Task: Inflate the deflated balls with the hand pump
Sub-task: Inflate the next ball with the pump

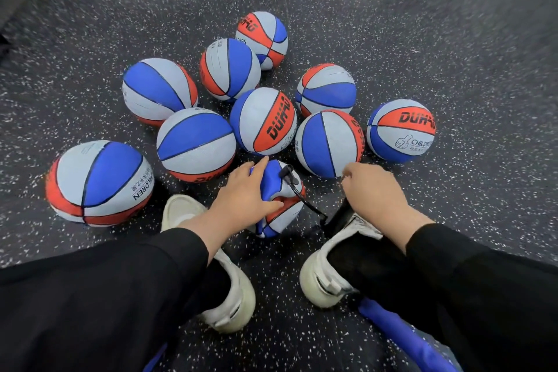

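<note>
Left hand rests on the crumpled deflated ball on the speckled floor between the two white shoes, fingers spread and fairly straight, pressing it steady. Right hand curls around the top of the black hand pump; handle itself is hidden under the hand. Thin black hose runs from the pump base to the valve on top of the ball.

Best approach, judging from this: keep the ball pinned so the needle stays straight, pump vertically with full strokes, keep the hose unkinked.

Nine round balls cluster just beyond, the closest near the right hand's knuckles; they could crowd the strokes. Blue fabric lies by the right leg.
</note>
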`<state>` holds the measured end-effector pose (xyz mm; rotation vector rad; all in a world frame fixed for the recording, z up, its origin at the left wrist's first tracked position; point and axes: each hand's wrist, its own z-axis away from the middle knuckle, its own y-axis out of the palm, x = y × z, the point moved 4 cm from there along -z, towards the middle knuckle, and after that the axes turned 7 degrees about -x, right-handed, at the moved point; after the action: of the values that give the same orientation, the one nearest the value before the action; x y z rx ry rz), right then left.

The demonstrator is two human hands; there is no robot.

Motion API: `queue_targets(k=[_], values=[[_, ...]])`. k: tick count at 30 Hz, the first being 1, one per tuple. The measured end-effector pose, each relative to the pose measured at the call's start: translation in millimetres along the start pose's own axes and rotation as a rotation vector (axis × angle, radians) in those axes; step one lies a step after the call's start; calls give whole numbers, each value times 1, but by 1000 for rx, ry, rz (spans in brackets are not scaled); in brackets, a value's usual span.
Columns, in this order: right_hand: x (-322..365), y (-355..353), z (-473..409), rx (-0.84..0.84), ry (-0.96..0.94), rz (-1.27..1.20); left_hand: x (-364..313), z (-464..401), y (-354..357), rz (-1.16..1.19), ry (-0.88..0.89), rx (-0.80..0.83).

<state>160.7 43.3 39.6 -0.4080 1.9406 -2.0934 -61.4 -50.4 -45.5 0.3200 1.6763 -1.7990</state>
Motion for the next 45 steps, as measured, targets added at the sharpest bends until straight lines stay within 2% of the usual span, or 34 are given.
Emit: queue_targets(k=[4, 7, 9, 12, 15, 19, 25, 31, 35, 38, 40, 43, 45], values=[[4, -58, -19, -96, -20, -67, 0, 0, 0, -5, 3, -4], [-4, -70, -35, 3, 5, -26, 1, 0, 0, -4, 7, -14], [-11, -62, -38, 24, 63, -3, 1, 0, 0, -1, 11, -19], [-18, -31, -33, -35, 159, -40, 1, 1, 0, 4, 15, -28], [-15, -4, -19, -93, 125, -58, -1, 0, 0, 0, 19, -37], [2, 21, 4, -38, -32, 77, -1, 0, 2, -6, 10, -39], [4, 33, 3, 33, 71, -91, -1, -2, 2, -10, 7, -7], [-2, -41, -37, 31, 52, -145, -1, -5, 0, -11, 3, -3], [3, -82, -55, 40, -49, -115, -2, -4, 1, -20, 14, -6], [0, -69, -54, -20, -2, -97, 0, -2, 1, -8, 18, -12], [-2, -45, -47, -49, 15, 2, 1, -1, 1, -9, 19, -15], [-2, -7, -29, -71, -78, 138, -1, -1, 2, 1, 15, -21], [-2, 13, -19, -61, -94, 123, -2, -3, 2, -5, 18, -32]])
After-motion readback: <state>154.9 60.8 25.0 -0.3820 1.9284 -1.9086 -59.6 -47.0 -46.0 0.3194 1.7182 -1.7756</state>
